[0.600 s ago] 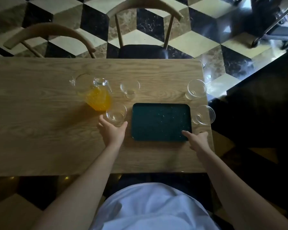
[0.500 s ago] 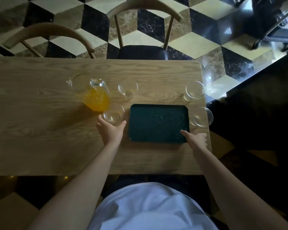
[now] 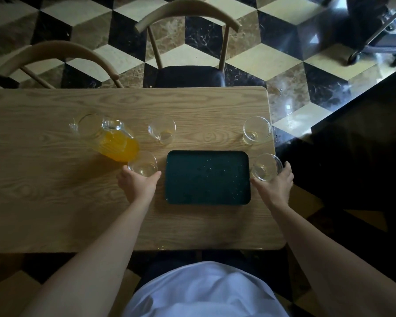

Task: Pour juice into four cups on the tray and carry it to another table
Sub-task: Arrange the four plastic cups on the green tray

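Observation:
A dark green tray (image 3: 207,177) lies bare on the wooden table (image 3: 55,202). Around it stand several clear glass cups. My left hand (image 3: 138,185) wraps around the near-left cup (image 3: 142,165), thumb and fingers on either side. My right hand (image 3: 276,186) cups the near-right cup (image 3: 266,167) at the table's right edge. Two more cups stand farther back, one in the middle (image 3: 162,131) and one at the far right (image 3: 257,129). A glass jug (image 3: 110,137) with orange juice stands to the left, just behind the left cup.
Two wooden chairs stand behind the table, one at the left (image 3: 55,62) and one in the middle (image 3: 188,72). The table's right edge (image 3: 272,145) runs close to the right-hand cups. A wheeled cart (image 3: 375,42) stands on the patterned floor at the far right.
My right hand left the tray's near-right corner and moved right and forward to close around the near-right cup. My left hand stays around the near-left cup.

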